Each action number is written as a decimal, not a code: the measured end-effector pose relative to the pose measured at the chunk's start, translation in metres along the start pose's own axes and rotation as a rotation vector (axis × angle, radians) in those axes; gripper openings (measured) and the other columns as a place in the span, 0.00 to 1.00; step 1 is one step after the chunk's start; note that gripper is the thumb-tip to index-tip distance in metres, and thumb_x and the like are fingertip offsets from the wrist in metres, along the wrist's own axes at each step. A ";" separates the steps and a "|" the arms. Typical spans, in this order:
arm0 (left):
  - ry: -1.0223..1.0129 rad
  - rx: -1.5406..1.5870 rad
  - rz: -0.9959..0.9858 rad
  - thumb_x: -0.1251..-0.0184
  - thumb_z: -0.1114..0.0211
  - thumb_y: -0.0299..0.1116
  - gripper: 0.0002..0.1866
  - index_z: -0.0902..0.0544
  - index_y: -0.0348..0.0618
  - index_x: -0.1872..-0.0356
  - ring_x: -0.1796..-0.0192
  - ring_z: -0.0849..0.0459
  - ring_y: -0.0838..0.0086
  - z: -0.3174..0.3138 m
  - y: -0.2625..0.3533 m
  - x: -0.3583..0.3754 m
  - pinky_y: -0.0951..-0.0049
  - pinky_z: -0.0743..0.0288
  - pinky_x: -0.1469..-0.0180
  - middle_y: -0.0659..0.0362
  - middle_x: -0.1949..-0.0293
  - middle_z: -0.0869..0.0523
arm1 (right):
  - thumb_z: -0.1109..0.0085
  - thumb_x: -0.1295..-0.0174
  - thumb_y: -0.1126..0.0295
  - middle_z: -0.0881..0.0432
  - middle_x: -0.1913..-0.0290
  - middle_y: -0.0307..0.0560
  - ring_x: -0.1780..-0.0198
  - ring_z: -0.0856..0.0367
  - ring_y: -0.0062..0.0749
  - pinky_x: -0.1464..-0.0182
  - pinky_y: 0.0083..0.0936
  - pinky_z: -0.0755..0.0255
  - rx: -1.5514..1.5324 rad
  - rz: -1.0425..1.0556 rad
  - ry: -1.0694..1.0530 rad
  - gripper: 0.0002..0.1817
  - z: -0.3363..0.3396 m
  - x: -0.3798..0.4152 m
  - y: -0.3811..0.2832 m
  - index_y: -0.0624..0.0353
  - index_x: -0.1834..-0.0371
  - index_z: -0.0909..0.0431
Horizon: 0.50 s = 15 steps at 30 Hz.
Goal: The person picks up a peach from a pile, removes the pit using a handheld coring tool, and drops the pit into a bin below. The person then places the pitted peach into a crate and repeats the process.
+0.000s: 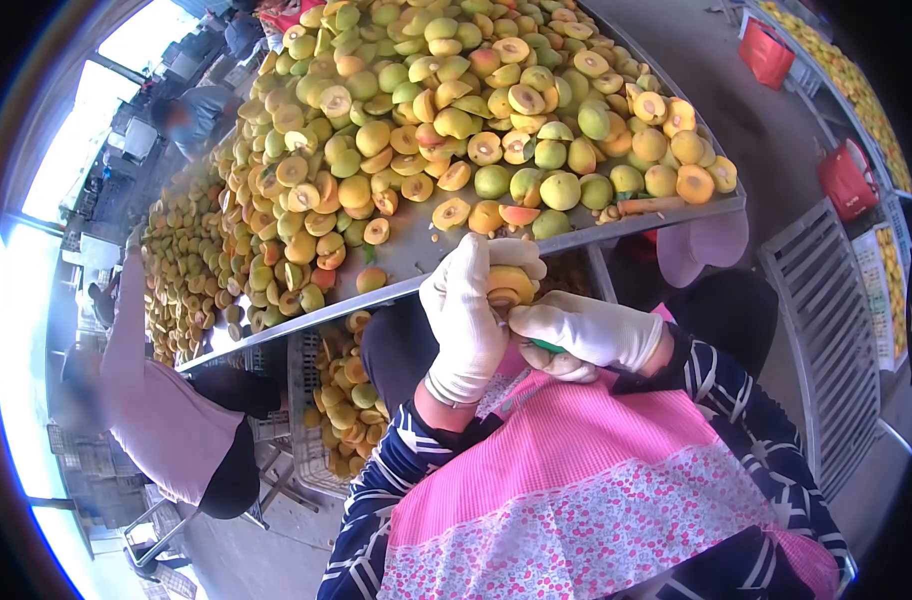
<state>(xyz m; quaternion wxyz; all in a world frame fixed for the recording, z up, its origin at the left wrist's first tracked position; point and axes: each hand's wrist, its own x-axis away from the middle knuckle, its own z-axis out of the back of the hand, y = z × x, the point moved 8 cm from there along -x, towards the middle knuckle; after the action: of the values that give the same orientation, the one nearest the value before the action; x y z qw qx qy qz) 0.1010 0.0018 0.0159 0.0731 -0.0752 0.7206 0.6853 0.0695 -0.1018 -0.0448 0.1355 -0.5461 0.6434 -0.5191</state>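
My left hand (pixel 466 320), in a white glove, is closed around a cut yellow peach (pixel 512 284) held in front of my chest. Close against it, my gloved right hand (pixel 601 332) is closed on a small tool with a green handle (pixel 548 346). The tool's working end is at the peach, mostly hidden by my fingers. Just beyond my hands is the edge of a metal table (pixel 411 240), heaped with whole and halved peaches (pixel 446 120). Many halves show a stone or hollow.
A wooden-handled tool (pixel 651 205) lies by the table's near edge. Below stands a plastic crate (pixel 301 400) of peach halves. At left sits a person in a pink top (pixel 171 425); another person (pixel 204 115) is farther back. A grey slatted rack (pixel 821 330) and red bags (pixel 766 52) are right.
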 end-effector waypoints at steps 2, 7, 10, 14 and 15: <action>0.010 -0.004 0.034 0.14 0.51 0.48 0.28 0.11 0.32 0.59 0.65 0.14 0.76 -0.004 0.006 0.003 0.77 0.20 0.58 0.54 0.65 0.09 | 0.54 0.22 0.39 0.41 0.87 0.32 0.90 0.46 0.19 0.86 0.23 0.54 -0.056 -0.031 -0.082 0.33 -0.005 0.003 0.002 0.57 0.75 0.29; -0.020 -0.003 -0.030 0.13 0.56 0.50 0.31 0.13 0.32 0.58 0.63 0.14 0.73 -0.010 0.012 -0.004 0.74 0.21 0.58 0.52 0.64 0.10 | 0.54 0.21 0.40 0.41 0.86 0.32 0.89 0.47 0.16 0.86 0.21 0.55 -0.223 0.005 -0.230 0.32 -0.010 0.013 0.000 0.58 0.74 0.28; 0.120 0.135 0.039 0.14 0.59 0.56 0.34 0.15 0.32 0.54 0.58 0.14 0.66 0.016 -0.008 -0.010 0.68 0.19 0.55 0.49 0.62 0.11 | 0.53 0.22 0.41 0.39 0.86 0.33 0.88 0.45 0.16 0.85 0.20 0.55 -0.161 0.016 -0.223 0.32 -0.002 0.018 0.002 0.60 0.73 0.26; 0.454 -0.013 0.016 0.12 0.57 0.51 0.28 0.20 0.33 0.43 0.53 0.12 0.60 0.115 -0.021 0.013 0.65 0.15 0.49 0.49 0.53 0.12 | 0.51 0.21 0.44 0.35 0.83 0.33 0.86 0.41 0.17 0.83 0.18 0.51 -0.004 -0.035 -0.054 0.31 0.036 0.012 0.032 0.59 0.75 0.26; 0.367 -0.585 -0.215 0.15 0.52 0.26 0.12 0.21 0.32 0.44 0.54 0.10 0.66 0.120 0.014 0.025 0.70 0.13 0.52 0.48 0.55 0.10 | 0.49 0.22 0.45 0.31 0.82 0.36 0.82 0.34 0.21 0.78 0.21 0.41 0.157 -0.137 0.045 0.31 0.054 0.008 0.042 0.62 0.73 0.23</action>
<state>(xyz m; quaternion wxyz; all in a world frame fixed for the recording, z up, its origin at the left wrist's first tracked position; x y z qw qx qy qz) 0.0740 0.1225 0.0182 -0.0106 -0.2903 0.4831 0.8260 0.0829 -0.1421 -0.0986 0.1276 -0.5649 0.5647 -0.5880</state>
